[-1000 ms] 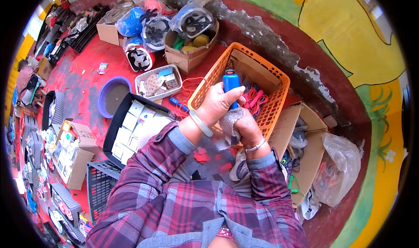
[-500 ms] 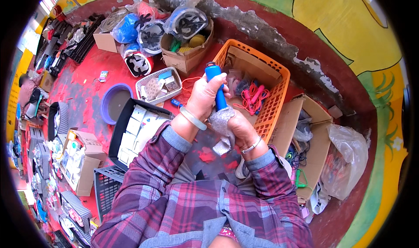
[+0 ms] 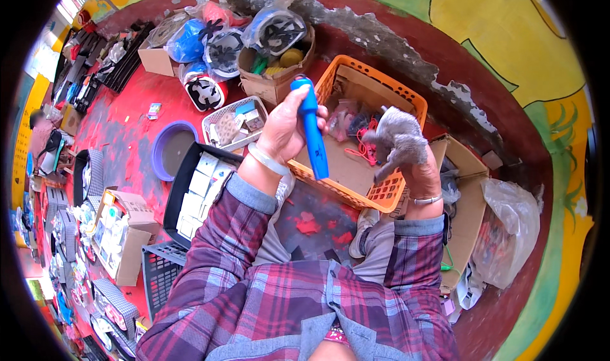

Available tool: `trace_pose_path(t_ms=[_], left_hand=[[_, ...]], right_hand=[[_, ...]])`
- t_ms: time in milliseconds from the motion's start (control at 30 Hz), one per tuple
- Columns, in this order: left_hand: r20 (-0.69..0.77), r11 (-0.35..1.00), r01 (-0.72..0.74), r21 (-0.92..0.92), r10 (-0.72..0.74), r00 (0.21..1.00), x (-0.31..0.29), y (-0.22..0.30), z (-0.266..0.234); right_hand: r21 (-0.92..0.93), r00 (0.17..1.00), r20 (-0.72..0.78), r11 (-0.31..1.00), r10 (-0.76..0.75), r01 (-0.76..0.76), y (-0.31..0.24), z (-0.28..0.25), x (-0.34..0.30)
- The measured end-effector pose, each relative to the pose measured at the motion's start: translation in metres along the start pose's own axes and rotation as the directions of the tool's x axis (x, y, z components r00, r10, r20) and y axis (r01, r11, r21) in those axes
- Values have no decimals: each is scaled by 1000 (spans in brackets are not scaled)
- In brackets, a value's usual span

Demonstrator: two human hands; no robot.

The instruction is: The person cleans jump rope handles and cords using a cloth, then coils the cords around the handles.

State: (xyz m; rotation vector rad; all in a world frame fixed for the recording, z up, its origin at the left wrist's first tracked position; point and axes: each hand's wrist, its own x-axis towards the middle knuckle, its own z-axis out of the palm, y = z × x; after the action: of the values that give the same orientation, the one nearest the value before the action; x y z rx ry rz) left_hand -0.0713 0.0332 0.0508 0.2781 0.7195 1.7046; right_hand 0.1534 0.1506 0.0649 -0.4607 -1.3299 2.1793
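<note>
My left hand (image 3: 284,132) is closed around a long blue plastic handle (image 3: 314,144), which tilts with its wide flat end toward me. Apart from it, on the right, my right hand (image 3: 426,180) grips a crumpled grey cloth (image 3: 400,139). The cloth covers most of those fingers. Behind both hands stands an orange plastic basket (image 3: 380,200) lined with cardboard. In it lie red skipping ropes (image 3: 364,146) and small bagged things, partly hidden by the cloth.
A white basket (image 3: 222,146), a purple basin (image 3: 155,154) and a black box of small white packs (image 3: 171,202) stand left. At right are an open carton (image 3: 467,224) and a plastic bag (image 3: 511,234). Bagged helmets (image 3: 279,34) sit by the wall.
The grey cloth has come off the blue handle; my right hand has carried it right and upward, over the orange basket. The handle's lower end now shows, still in my left hand.
</note>
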Motion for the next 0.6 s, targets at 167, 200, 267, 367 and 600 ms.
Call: trace_pose_path(t_ms=[167,200,267,367,600], left_hand=[[203,870,15,493,-131,970,-19,-2,23],[211,825,11,566,-157,965,-23,-3,22],[252,750,-6,661,-215,944,-26,-3,19],[331,672,-74,737,-263,906,-30,-7,20],[188,465,-36,885,-287,939,-63,6,38]], right_hand=[[-38,999,-30,999,-12,11,-10,3,0],[-80,1000,-25,997,7,-9,-12,4,-1],[-165,999,-19,985,49,-51,-15,11,-3],[-292,993,116,956,24,11,-1,13,-1],[-502,874,481,838,67,212,20,51,10]])
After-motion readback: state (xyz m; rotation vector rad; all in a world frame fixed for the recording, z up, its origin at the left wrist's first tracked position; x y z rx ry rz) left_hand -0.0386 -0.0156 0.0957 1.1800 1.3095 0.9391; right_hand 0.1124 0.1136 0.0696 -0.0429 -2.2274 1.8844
